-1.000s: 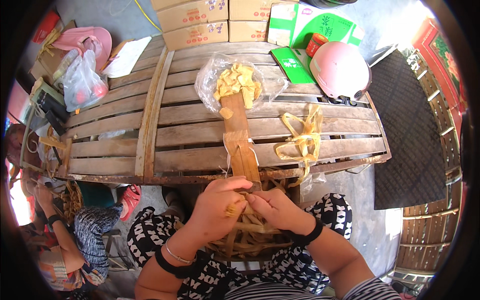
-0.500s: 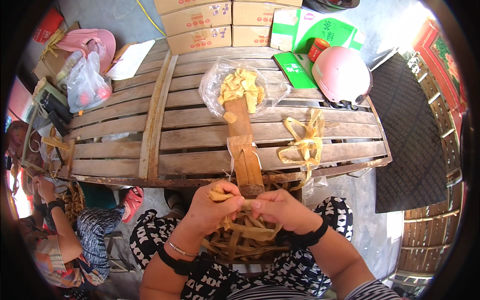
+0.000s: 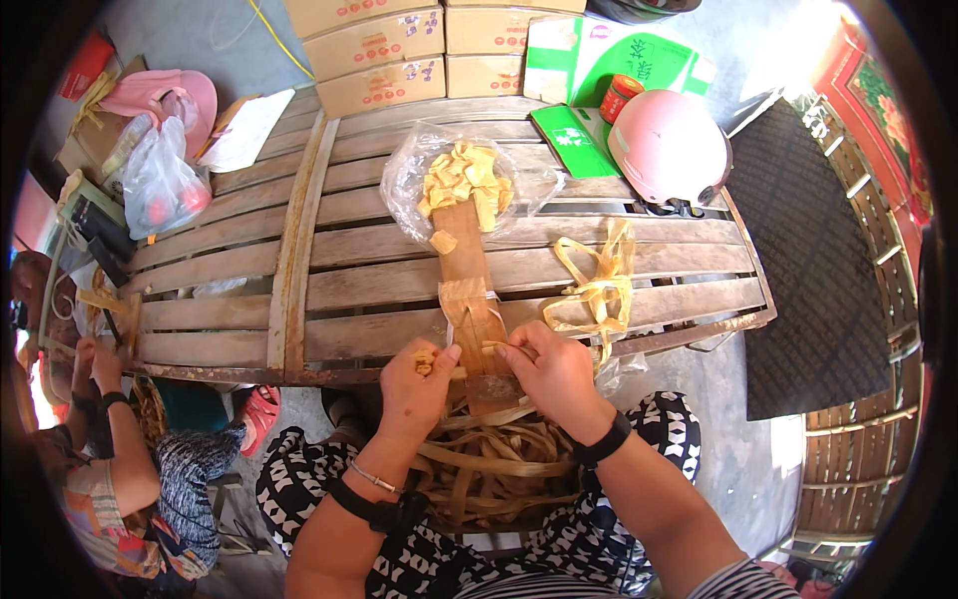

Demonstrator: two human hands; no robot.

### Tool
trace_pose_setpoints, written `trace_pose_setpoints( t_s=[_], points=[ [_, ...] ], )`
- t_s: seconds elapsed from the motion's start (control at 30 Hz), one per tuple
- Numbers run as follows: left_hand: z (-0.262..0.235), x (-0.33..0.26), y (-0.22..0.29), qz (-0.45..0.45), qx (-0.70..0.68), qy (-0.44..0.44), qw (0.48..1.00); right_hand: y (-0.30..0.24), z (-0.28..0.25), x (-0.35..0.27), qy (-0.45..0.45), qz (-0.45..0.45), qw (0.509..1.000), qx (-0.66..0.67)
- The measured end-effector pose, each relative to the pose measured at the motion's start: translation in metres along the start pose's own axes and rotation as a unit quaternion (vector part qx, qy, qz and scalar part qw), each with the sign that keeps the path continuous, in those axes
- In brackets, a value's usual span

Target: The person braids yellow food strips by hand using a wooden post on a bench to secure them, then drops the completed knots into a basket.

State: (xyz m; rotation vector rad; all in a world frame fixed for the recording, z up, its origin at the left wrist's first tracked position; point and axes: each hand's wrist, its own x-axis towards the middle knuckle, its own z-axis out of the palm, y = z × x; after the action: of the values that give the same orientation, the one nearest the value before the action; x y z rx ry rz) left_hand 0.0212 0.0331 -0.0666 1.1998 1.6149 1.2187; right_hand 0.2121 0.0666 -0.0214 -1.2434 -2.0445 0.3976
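Observation:
My left hand is closed round a small bundle of yellowish flat strip, left of the narrow wooden board. Across the board, my right hand pinches a piece of the same strip between thumb and finger. Whether one strip runs between the hands, I cannot tell. The board lies on the slatted table, its near end jutting over the edge. Below it, over my lap, is a heap of long tan strips. At its far end, folded yellow pieces lie on a clear plastic bag.
Loose yellow strips lie on the slatted table to the right. Farther back are a pink helmet, a red can, green cardboard and stacked cartons. Another person's hands are at the left.
Both hands have moved forward from the board's near end and farther apart, to either side of it. The view has shifted slightly, and more of the tan heap shows.

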Motion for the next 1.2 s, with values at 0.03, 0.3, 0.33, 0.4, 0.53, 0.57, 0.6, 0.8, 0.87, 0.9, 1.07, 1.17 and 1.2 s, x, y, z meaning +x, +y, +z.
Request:
trace_pose_setpoints(
  t_s=[0.03, 0.3, 0.33, 0.4, 0.53, 0.57, 0.6, 0.8, 0.87, 0.9, 1.07, 1.17, 1.2],
  points=[
    [-0.002, -0.003, 0.010, -0.002, 0.021, 0.005, 1.000, -0.001, -0.004, -0.002, 0.004, 0.000, 1.000, 0.022],
    [-0.004, -0.049, 0.046, -0.121, -0.159, -0.117, 0.973, -0.034, -0.010, -0.018, -0.014, -0.216, 0.967, 0.131],
    [-0.001, -0.052, 0.047, -0.216, -0.202, -0.133, 0.946, -0.036, -0.011, -0.019, -0.016, -0.238, 0.961, 0.137],
    [0.003, -0.058, 0.052, -0.186, -0.144, -0.271, 0.933, -0.038, -0.024, -0.013, -0.045, -0.271, 0.946, 0.173],
    [-0.021, -0.050, 0.077, -0.067, -0.190, -0.543, 0.815, -0.027, -0.037, -0.004, -0.033, -0.253, 0.941, 0.223],
    [-0.027, -0.053, 0.084, -0.034, -0.242, -0.564, 0.789, -0.027, -0.039, -0.002, -0.048, -0.189, 0.957, 0.215],
    [-0.029, -0.054, 0.089, -0.004, -0.296, -0.585, 0.755, -0.025, -0.040, -0.001, -0.069, -0.141, 0.965, 0.211],
    [-0.024, -0.034, 0.076, 0.204, 0.066, -0.281, 0.935, -0.042, -0.033, -0.013, -0.272, 0.287, 0.826, 0.401],
    [-0.022, -0.030, 0.067, 0.334, 0.189, -0.199, 0.902, -0.032, -0.030, -0.014, -0.360, 0.370, 0.709, 0.479],
    [-0.021, -0.029, 0.063, 0.359, 0.190, -0.187, 0.895, -0.029, -0.027, -0.019, -0.374, 0.398, 0.672, 0.500],
    [-0.015, -0.034, 0.062, 0.437, 0.195, -0.075, 0.875, -0.027, -0.021, -0.027, -0.401, 0.371, 0.486, 0.683],
    [-0.013, -0.037, 0.067, 0.353, 0.225, 0.008, 0.908, -0.039, -0.019, -0.032, -0.166, 0.356, 0.641, 0.659],
    [-0.013, -0.037, 0.067, 0.325, 0.225, 0.026, 0.918, -0.038, -0.018, -0.034, -0.114, 0.330, 0.685, 0.639]
  ],
)
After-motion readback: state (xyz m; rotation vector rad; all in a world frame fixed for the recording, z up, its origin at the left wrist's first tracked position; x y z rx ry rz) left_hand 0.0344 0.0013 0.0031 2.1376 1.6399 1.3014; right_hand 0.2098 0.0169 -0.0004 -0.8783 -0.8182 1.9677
